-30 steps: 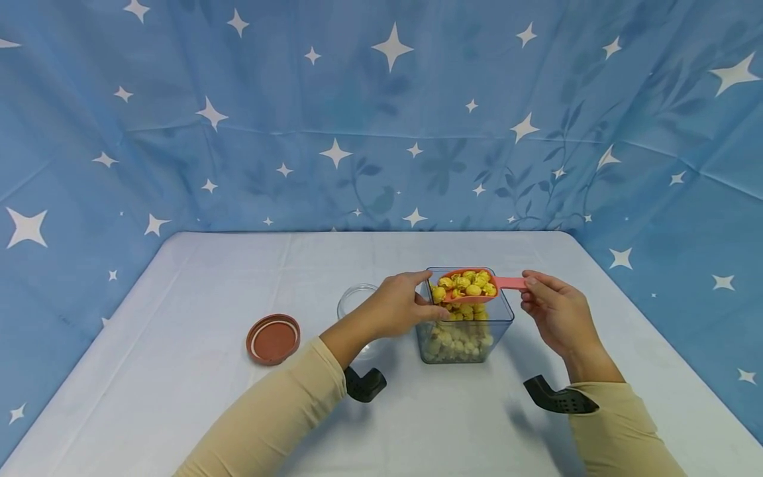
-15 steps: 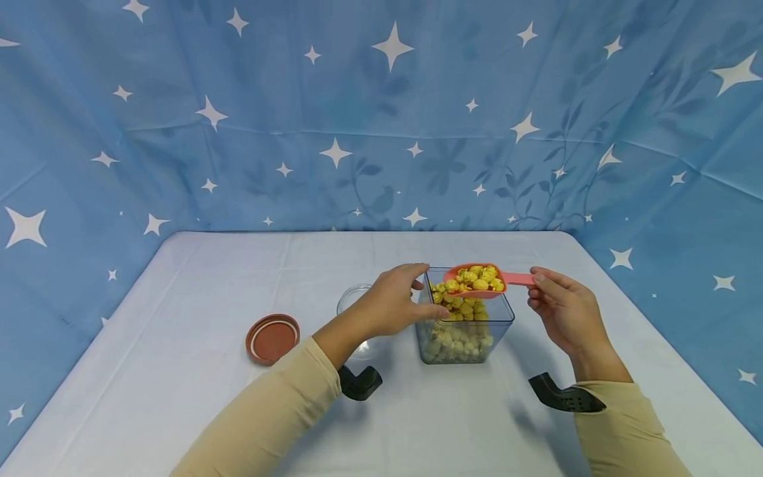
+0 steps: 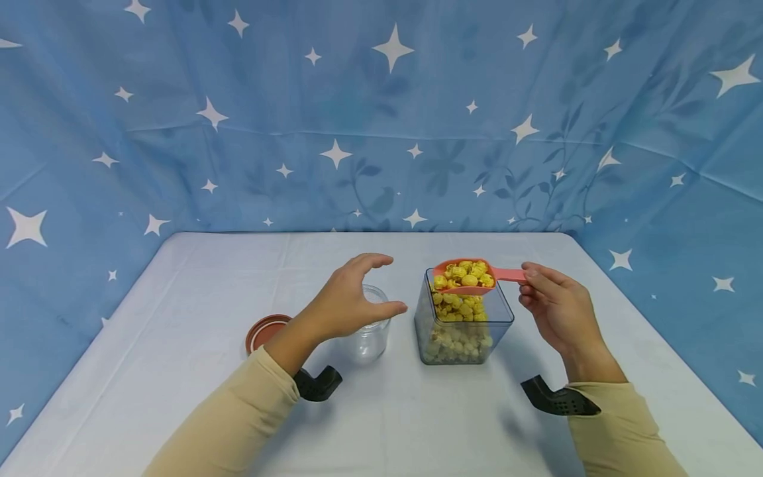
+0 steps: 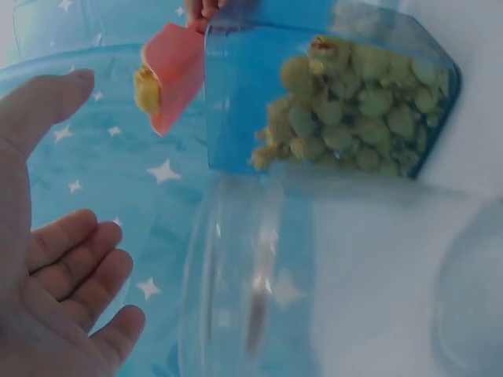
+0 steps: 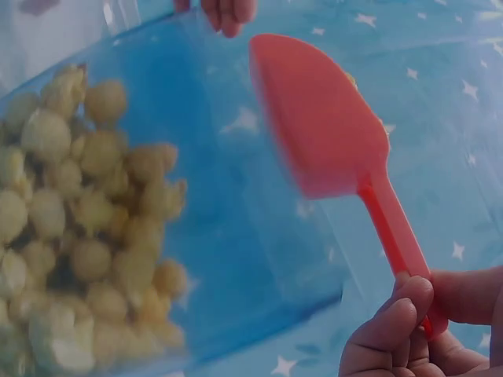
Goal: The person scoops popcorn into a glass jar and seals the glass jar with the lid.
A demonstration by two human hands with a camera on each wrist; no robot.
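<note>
My right hand (image 3: 560, 308) pinches the handle of a coral-red scoop (image 5: 322, 118), heaped with yellow popcorn (image 3: 465, 273), over the top of a clear bluish container (image 3: 507, 317). More popcorn (image 4: 354, 110) fills the lower part of that container. My left hand (image 3: 346, 298) is in the air, thumb and fingers spread apart, holding nothing. It is nearest to a clear jar (image 3: 368, 341), which stands left of the container and is partly hidden behind the hand. No contents show in the jar.
A reddish-brown round lid (image 3: 262, 331) lies on the white table (image 3: 197, 285), partly covered by the left forearm. A blue star-patterned cloth (image 3: 381, 179) rises behind the table. Each wrist bears a black camera mount (image 3: 560, 397).
My left hand has come off the container's rim and moved left to the jar, with fingers spread. The loaded scoop has risen slightly, moved right, then back left over the container.
</note>
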